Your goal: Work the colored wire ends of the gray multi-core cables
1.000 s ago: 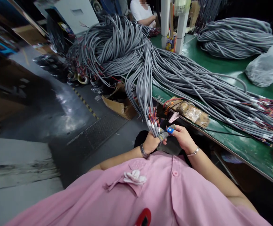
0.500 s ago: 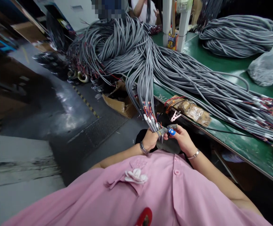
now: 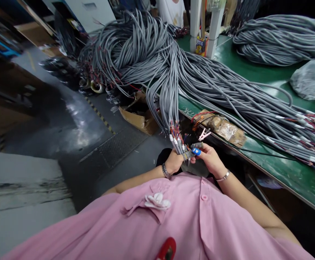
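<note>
Two hands, left hand (image 3: 175,161) closed round gray cables (image 3: 177,144), right hand (image 3: 210,159) pinched beside them

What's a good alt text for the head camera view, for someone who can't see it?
The left hand grips a bunch of grey cables with coloured wires at their ends, the right hand close beside it, in front of a pink shirt. More cables lie along a green table beyond, near a plastic bag.

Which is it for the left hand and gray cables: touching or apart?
Touching. The head view shows the left hand closed around gray cables near their white-banded ends.
</note>
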